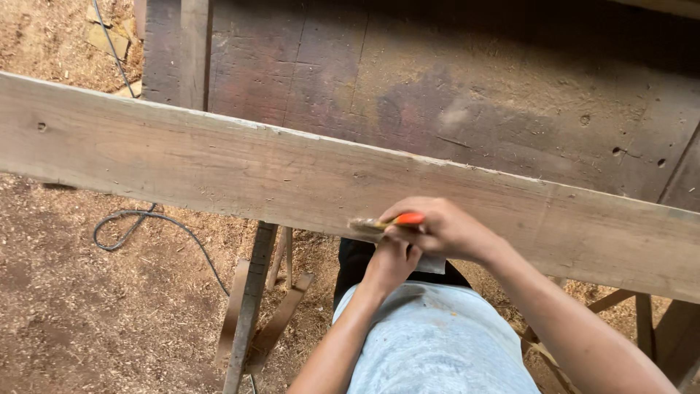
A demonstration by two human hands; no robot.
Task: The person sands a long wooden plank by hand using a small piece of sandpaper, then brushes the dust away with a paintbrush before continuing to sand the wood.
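Your dark, sawdust-strewn tabletop [452,80] fills the far side, its right and far edges cut off by the frame. Across it, running left to right and dropping toward the right, lies the long pale plank [219,164], both ends out of view. Below on the left there's the sawdust-covered floor [80,314], with a grey cable [164,222] looping over it and slipping behind the plank. A wooden trestle leg [248,306] stands under the plank's near edge; more legs on the right are only partly seen. Now your hands: your right hand [445,230] is clamped around a tool with an orange handle [408,218], resting on the plank's near edge. Most of that tool is buried in your fist, so you can't tell just what it is; a blurred yellowish tip pokes out left. Your left hand [390,264] sits just beneath, touching the right; its fingers are curled under, and whether it grips anything is hidden.
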